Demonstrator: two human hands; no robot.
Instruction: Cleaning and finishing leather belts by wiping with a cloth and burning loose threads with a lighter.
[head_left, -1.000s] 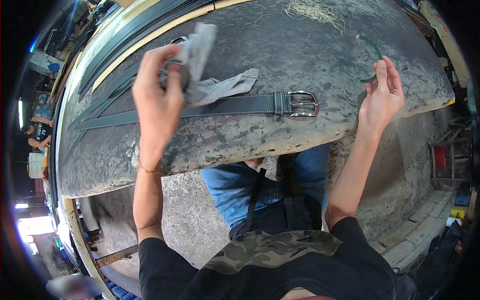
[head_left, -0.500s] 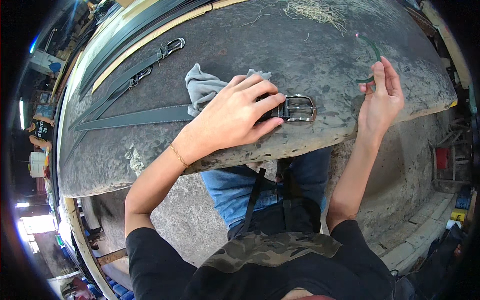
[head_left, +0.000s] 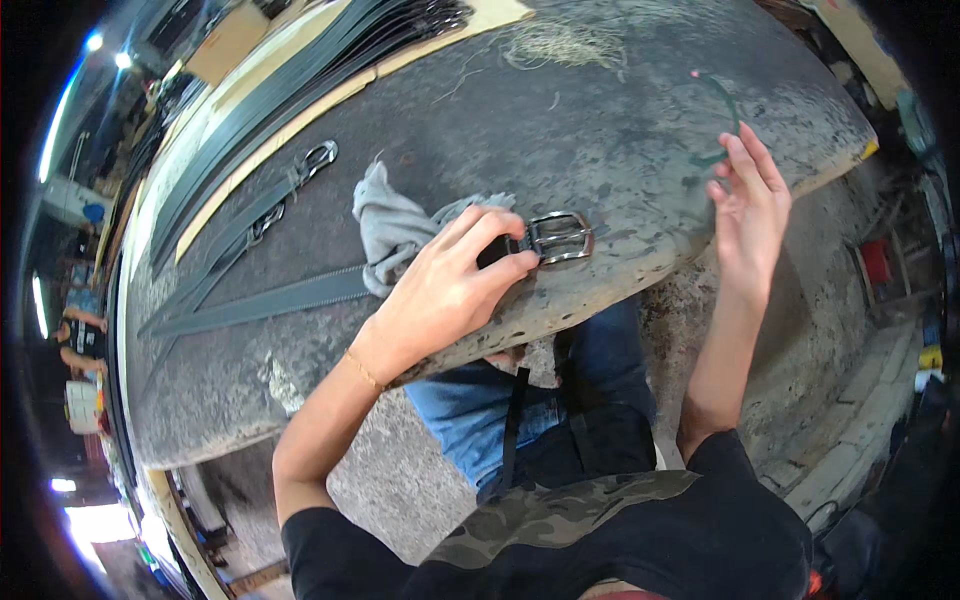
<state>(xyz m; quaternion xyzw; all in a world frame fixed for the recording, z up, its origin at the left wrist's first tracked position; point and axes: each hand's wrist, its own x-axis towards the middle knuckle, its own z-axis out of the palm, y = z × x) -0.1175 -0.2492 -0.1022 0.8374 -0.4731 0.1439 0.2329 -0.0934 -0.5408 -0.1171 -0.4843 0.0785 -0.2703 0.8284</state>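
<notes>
A dark leather belt [head_left: 270,303] lies along the near part of the worktable, its metal buckle [head_left: 563,238] pointing right. My left hand [head_left: 440,270] is closed on the belt just behind the buckle, thumb and fingers pinching it. A crumpled grey cloth [head_left: 385,225] sits against that hand and covers part of the strap. Off to the right, my right hand [head_left: 752,195] is raised over the table edge. Between its thumb and fingers is a thin, curved green strip [head_left: 728,98] with a pinkish tip; it is blurred, and its exact kind is unclear.
Two more buckled belts [head_left: 255,205] lie at left. Behind them, many dark straps [head_left: 290,85] are stacked on a pale board [head_left: 275,165]. Loose pale threads [head_left: 565,45] lie at the far side. A red object [head_left: 876,261] stands beyond the worktable's right edge.
The view has turned, so the table and belts appear shifted. My left hand still grips the belt, and the green strip remains at my right fingertips.
</notes>
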